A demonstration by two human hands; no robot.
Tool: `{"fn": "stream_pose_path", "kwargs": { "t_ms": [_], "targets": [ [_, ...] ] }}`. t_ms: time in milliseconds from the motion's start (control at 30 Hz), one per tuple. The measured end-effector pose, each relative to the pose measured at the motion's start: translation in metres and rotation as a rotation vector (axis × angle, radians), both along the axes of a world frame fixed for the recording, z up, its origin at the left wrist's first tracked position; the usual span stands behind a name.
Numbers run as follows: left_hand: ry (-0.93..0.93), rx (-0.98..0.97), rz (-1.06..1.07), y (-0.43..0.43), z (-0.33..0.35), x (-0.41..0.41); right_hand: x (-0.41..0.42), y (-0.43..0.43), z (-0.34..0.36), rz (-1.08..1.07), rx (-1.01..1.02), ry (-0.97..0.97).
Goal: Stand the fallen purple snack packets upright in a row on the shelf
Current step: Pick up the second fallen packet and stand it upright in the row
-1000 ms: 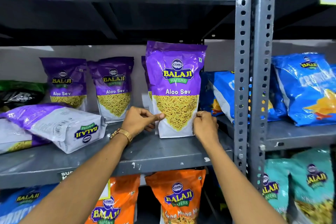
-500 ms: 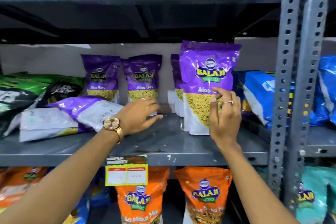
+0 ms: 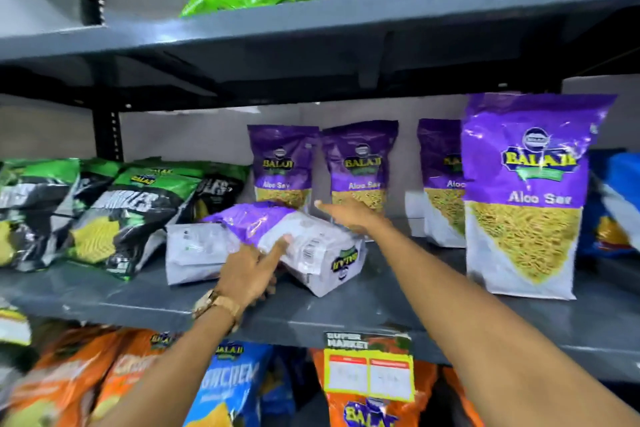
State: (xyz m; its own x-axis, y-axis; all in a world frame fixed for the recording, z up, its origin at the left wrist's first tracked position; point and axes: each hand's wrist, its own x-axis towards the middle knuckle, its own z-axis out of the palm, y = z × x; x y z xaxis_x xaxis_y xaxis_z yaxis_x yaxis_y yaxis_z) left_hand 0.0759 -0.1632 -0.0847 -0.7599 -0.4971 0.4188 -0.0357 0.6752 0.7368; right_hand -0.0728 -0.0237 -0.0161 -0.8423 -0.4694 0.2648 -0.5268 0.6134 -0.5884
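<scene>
Neither hand has closed on anything yet: the left hand (image 3: 251,270) lies with fingers spread against the near edge of the top fallen packet (image 3: 304,243), thumb pointing up onto its white back, touching but not gripping, while the right hand (image 3: 349,217) reaches over the same packet with fingers stretched out flat, and I can't tell whether it actually touches the plastic. That packet lies on its face, tilted across a second fallen packet (image 3: 194,253) that lies flat under it, both on the grey shelf (image 3: 381,308) toward the left of the purple stock. As for progress, a good part looks done: one large purple packet (image 3: 523,198) stands upright near the front edge at the right, and three more stand at the back, the back left packet (image 3: 282,163), the back middle packet (image 3: 360,163) and a half-hidden packet (image 3: 440,180) behind the front one. What remains, by my reckoning, is these two lying bags, to be lifted, turned face out and stood in line. Black and green bags (image 3: 114,211) crowd the left end, so space there seems tight.
</scene>
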Motion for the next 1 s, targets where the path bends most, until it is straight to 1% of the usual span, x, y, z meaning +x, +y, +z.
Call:
{"fn": "stream_pose_path", "kwargs": {
  "t_ms": [67, 100, 133, 167, 267, 400, 467, 567, 600, 667, 767, 867, 1000],
  "targets": [
    [-0.010, 0.258, -0.074, 0.001, 0.002, -0.002, -0.005, -0.009, -0.005, 0.108, 0.036, -0.231],
    [-0.021, 0.353, -0.108, 0.000, 0.003, -0.003, -0.006, -0.010, -0.007, 0.173, 0.025, -0.333],
    [-0.042, 0.407, -0.146, 0.001, 0.004, -0.004, -0.007, -0.010, -0.008, 0.210, 0.003, -0.391],
    [-0.064, 0.430, -0.186, 0.002, 0.004, -0.006, -0.008, -0.008, -0.009, 0.210, -0.013, -0.407],
    [-0.032, 0.431, -0.294, 0.008, 0.003, -0.012, -0.011, 0.001, -0.017, 0.128, -0.103, -0.348],
    [0.085, 0.395, -0.384, 0.015, 0.004, -0.026, -0.017, 0.017, -0.032, 0.070, -0.455, -0.205],
    [0.114, 0.347, -0.437, 0.018, 0.008, -0.037, -0.021, 0.023, -0.037, 0.031, -0.629, -0.107],
    [0.104, 0.282, -0.483, 0.020, 0.019, -0.057, -0.028, 0.031, -0.043, -0.080, -0.751, 0.101],
    [0.092, 0.265, -0.489, 0.020, 0.022, -0.066, -0.030, 0.033, -0.045, -0.087, -0.796, 0.117],
    [0.063, 0.244, -0.490, 0.019, 0.028, -0.086, -0.035, 0.035, -0.048, -0.090, -0.871, 0.082],
    [0.053, 0.219, -0.487, 0.017, 0.032, -0.115, -0.047, 0.040, -0.055, -0.117, -0.879, 0.047],
    [0.066, 0.139, -0.453, 0.012, 0.031, -0.142, -0.056, 0.043, -0.061, -0.157, -0.807, 0.040],
    [0.082, 0.117, -0.412, 0.013, 0.021, -0.162, -0.061, 0.042, -0.064, -0.188, -0.734, 0.071]
  ]
}}
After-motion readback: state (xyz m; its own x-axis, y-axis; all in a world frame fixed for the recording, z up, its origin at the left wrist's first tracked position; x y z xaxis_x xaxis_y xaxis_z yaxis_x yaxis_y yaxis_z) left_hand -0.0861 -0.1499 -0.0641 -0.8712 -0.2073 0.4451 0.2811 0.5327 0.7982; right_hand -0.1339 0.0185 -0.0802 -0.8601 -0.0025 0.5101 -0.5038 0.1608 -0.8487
